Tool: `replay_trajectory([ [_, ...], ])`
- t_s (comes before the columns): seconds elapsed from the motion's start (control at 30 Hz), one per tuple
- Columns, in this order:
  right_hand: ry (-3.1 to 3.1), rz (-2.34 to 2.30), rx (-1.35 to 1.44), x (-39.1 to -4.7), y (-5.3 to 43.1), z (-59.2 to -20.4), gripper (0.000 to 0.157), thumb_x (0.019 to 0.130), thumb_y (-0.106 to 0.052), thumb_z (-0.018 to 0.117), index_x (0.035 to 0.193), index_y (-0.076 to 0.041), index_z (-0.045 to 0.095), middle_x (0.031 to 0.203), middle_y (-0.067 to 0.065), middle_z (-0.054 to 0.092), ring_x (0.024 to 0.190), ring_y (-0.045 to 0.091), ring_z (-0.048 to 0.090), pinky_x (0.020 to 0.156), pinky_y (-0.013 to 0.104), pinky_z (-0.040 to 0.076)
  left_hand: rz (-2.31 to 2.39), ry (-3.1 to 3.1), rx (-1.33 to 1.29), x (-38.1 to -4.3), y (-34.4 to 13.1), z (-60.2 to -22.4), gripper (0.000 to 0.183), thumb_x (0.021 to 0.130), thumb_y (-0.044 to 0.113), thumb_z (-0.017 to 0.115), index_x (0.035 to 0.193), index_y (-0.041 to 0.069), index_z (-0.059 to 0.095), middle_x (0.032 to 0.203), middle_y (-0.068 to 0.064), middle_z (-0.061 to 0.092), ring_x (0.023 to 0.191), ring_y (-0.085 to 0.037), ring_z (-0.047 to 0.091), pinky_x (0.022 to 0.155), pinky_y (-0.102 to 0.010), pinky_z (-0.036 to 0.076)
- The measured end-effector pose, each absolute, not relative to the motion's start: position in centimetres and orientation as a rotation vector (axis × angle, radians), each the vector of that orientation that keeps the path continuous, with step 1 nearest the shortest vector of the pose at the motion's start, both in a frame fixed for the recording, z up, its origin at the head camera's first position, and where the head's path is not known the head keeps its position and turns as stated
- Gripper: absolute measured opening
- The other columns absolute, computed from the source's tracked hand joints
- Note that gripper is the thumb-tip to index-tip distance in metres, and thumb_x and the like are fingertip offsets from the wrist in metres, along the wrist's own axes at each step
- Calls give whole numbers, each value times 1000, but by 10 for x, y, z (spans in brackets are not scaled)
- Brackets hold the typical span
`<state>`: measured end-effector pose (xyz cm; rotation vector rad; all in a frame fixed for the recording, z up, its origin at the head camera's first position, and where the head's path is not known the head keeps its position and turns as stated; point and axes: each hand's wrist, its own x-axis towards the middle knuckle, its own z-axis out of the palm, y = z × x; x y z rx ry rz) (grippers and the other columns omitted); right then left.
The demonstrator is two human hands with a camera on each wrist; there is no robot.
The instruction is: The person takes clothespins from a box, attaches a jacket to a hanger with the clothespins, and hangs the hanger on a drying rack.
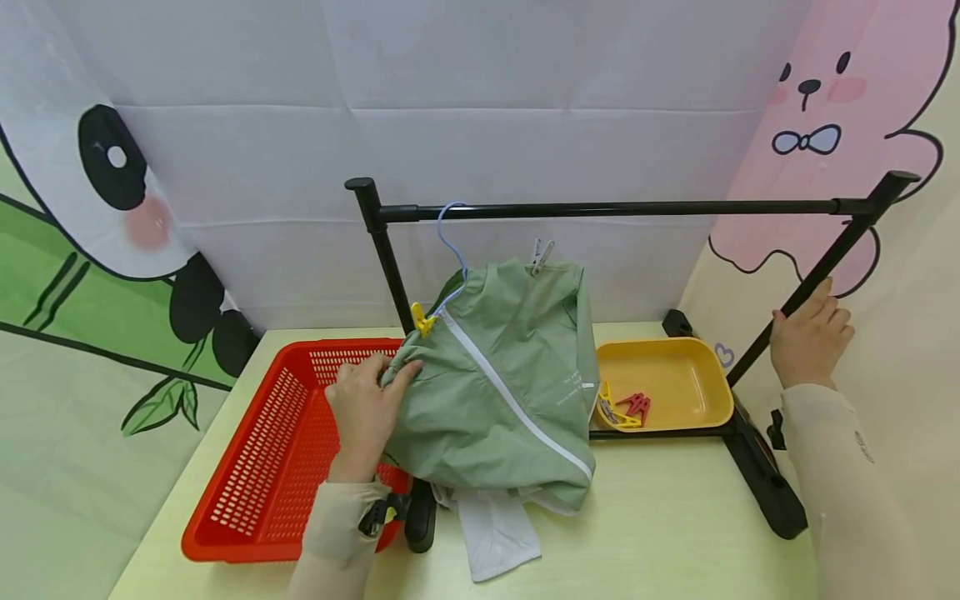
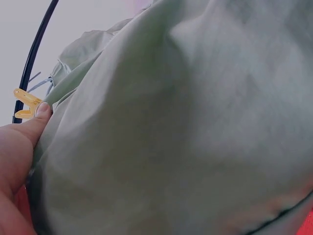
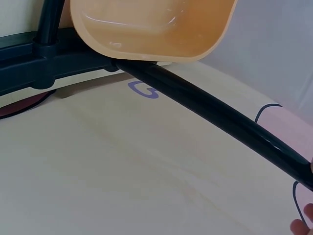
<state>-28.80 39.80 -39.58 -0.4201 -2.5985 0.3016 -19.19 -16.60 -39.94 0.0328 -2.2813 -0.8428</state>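
Observation:
A green jacket (image 1: 517, 375) with a white zipper strip hangs tilted from a blue hanger (image 1: 450, 242) on the black clothes rack (image 1: 600, 210). My left hand (image 1: 367, 408) pinches the jacket's left edge, with the thumb on the front of the cloth. Just above that hand is a yellow clothespin (image 1: 423, 319), also seen in the left wrist view (image 2: 28, 104). A grey clothespin (image 1: 541, 257) clips the jacket's top right. My right hand (image 1: 810, 337) grips the rack's right post (image 1: 757, 346), with the fingers partly out of the right wrist view.
A red perforated basket (image 1: 258, 475) stands on the table at the left, partly behind the jacket. On the right, a yellow tray (image 1: 678, 379) holds red and yellow clothespins (image 1: 636, 406). White cloth (image 1: 498, 533) hangs below the jacket. The rack's right foot (image 1: 765, 475) extends forward.

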Motion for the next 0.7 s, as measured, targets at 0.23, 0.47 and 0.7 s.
replay_trajectory([
  [0.23,-2596,283,-411,-287,398,-397,80,104,-20,46,151,11,-10,131,49,27,116,63,29,95,68,25,-823,-2240,-21,-192,-169,-404,35,77,32,85,84,4,65,63,-6,53,65,-30,50,64,-45,33],
  [0.47,-2622,245,-385,-282,399,-405,84,101,-26,45,151,11,-11,132,50,26,114,64,31,97,69,25,-862,-2278,-8,-192,-172,-404,45,77,36,86,95,1,64,77,-11,60,68,-29,51,61,-41,38],
  [0.7,-2618,227,-392,-277,395,-411,85,100,-28,45,152,11,-10,134,50,25,113,63,31,96,71,24,-875,-2335,11,-190,-173,-404,57,75,41,86,106,-1,63,98,-17,65,85,-35,56,71,-48,44],
])
